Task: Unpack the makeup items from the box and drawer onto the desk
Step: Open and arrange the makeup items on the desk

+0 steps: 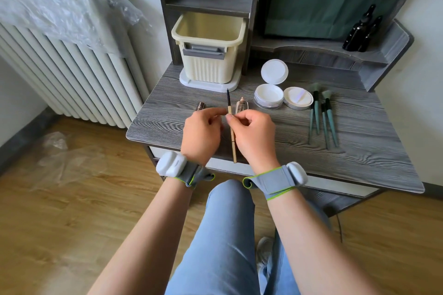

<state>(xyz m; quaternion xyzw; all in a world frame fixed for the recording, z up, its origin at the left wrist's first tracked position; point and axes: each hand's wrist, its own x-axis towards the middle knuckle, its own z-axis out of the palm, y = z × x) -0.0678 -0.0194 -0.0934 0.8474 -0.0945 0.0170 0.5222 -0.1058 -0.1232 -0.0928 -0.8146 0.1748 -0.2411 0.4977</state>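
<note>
A thin gold eyebrow pencil (232, 136) with a dark tip is held upright-ish just above the grey desk (359, 146). My right hand (254, 136) pinches it near its upper part between thumb and forefinger. My left hand (201, 132) is right beside it with loosely curled fingers; its forefinger tip touches the pencil and the thumb stays apart. A cream storage box (208, 55) stands open at the back of the desk. The white drawer front (215, 164) shows under the desk edge, partly hidden by my wrists.
On the desk lie a brown tube (200, 105), a beige tube (240, 105), an open white powder jar (268, 98) with its raised lid (274, 72), a puff case (298, 98) and several teal brushes (323, 120). Dark bottles (362, 31) stand on the right shelf. A radiator (72, 79) is at left.
</note>
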